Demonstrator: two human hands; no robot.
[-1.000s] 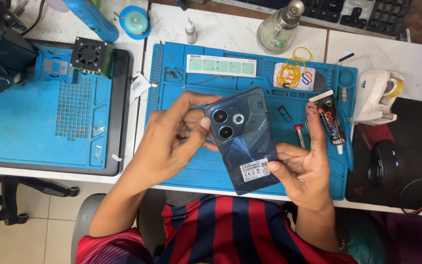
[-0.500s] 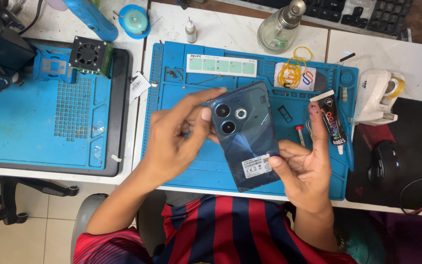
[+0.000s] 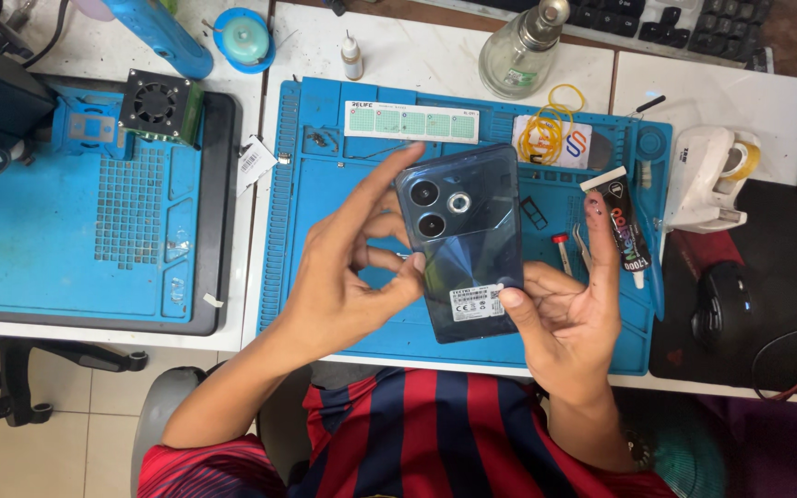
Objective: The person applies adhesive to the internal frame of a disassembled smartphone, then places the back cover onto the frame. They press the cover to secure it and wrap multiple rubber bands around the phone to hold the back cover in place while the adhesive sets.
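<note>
— What lay beneath the worker's hands?
— A blue mat (image 3: 325, 277).
— And the phone (image 3: 463, 244)?
— Held back-up above it: left hand (image 3: 348, 277) pinched its left edge, right hand (image 3: 569, 318), fingers spread, thumbed its lower corner. A glue tube (image 3: 624, 226) lay beside.

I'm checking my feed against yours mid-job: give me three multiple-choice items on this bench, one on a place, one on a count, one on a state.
1. Where is the black glue tube?
A. right of the phone
B. on the left mat
C. in the left hand

2. How many round lenses show on the phone back?
A. one
B. three
C. five

3. How is the phone?
A. flat on the blue mat
B. held in both hands
C. face up

Answers: 1 A, it lies beside the right hand. 2 B, three circles near its top. 3 B, left hand and right hand grip it, back up.
</note>
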